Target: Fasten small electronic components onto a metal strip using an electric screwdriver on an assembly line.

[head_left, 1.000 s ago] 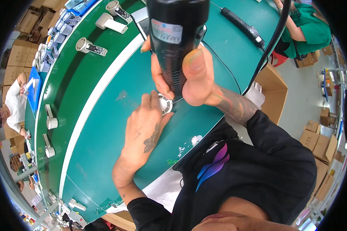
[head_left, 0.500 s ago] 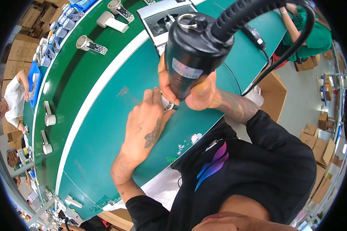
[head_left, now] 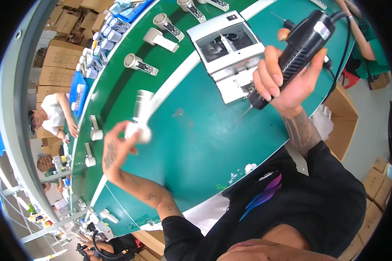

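Note:
My right hand (head_left: 287, 85) is wrapped round a black electric screwdriver (head_left: 307, 39), tilted, its thin bit pointing down-left over the green work surface. Directly left of it stands a grey and white screw feeder (head_left: 226, 65) with a window in its top. Over at the left, my left hand (head_left: 117, 152) grips a white round-headed handheld device (head_left: 140, 129) by its round end. The device is smeared by motion, and its handle points away from me, above the white strip beside the dark green belt.
Several similar white devices (head_left: 139, 64) lie on the dark green belt (head_left: 117, 98). Across it, a person in white (head_left: 54, 111) works beside a blue tray (head_left: 77, 93). At the right are a green-clad person (head_left: 370, 52), a cable and an open cardboard box (head_left: 344, 122).
My left hand has carried the white device leftward to the belt's edge. My right hand has lifted the screwdriver away to the right and tilted it. The view has shifted.

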Tool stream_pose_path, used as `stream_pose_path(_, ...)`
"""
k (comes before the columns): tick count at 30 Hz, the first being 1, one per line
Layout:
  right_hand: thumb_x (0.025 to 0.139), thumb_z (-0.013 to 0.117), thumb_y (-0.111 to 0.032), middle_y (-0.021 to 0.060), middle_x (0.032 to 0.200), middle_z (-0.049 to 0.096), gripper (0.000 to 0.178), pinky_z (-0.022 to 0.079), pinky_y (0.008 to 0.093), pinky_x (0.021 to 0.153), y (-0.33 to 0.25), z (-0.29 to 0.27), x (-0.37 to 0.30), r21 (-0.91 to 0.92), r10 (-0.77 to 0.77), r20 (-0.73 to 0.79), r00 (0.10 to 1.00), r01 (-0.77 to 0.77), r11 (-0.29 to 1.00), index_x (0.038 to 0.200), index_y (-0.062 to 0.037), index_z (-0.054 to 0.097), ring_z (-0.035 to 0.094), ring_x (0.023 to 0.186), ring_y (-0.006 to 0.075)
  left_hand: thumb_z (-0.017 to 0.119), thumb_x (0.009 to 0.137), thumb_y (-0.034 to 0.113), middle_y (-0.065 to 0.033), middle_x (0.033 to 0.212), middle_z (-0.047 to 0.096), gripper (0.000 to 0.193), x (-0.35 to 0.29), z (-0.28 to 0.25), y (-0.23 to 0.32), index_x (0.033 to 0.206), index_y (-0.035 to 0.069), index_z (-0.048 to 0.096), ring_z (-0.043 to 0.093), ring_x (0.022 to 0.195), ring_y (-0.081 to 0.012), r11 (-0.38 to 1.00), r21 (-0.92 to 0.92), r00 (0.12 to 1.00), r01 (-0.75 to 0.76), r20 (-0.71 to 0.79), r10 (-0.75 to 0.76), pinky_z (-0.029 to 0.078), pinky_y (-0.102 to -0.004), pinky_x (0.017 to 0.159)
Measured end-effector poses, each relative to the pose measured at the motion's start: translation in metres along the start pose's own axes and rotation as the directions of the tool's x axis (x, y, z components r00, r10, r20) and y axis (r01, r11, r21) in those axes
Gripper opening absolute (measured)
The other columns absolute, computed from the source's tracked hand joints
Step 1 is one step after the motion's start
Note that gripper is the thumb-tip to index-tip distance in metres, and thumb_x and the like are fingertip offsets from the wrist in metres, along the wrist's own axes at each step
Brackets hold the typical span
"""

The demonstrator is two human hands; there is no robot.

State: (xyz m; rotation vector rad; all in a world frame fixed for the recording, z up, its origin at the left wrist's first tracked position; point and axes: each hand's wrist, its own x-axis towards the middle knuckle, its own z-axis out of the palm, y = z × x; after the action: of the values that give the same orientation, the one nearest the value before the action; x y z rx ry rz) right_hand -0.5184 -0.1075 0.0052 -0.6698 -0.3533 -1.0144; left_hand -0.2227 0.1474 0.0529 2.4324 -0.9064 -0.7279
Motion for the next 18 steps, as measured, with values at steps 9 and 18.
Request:
stream_pose_path(9, 0.094, 0.019, -0.078, 0.0065, 0.057, 0.046, 0.084, 0.041, 0.0308, 0.036, 0.000, -0.004, -0.009, -0.041, 0.054, -0.111, 0.992, -0.059, 0.997, 0.129, -0.0050, 0.038, 0.044, 0.037, 0.0154, 0.065, 0.089, 0.053, -0.0223, 0.108, 0.068, 0.068, 0.196, -0.034, -0.057, 0.123, -0.005, 0.062, 0.070, 0.093, -0.0281, 0.942, 0.193, 0.895, 0.273, -0.411, -0.175, 0.055, -0.0358, 0.086)
stream_pose_path(18, 0.095, 0.020, -0.078, 0.0058, 0.055, 0.043, 0.079, 0.039, 0.0309, 0.035, 0.001, 0.001, -0.002, 0.074, 0.133, -0.082, 0.988, -0.127, 0.989, 0.117, -0.0056, 0.044, 0.041, 0.035, 0.0152, 0.076, 0.082, 0.020, -0.0161, 0.127, 0.061, 0.051, 0.263, -0.011, -0.024, 0.129, 0.008, 0.060, 0.058, 0.117, -0.0355, 0.636, 0.430, 0.698, -0.640, -0.022, 0.716, 0.046, -0.0412, 0.102)
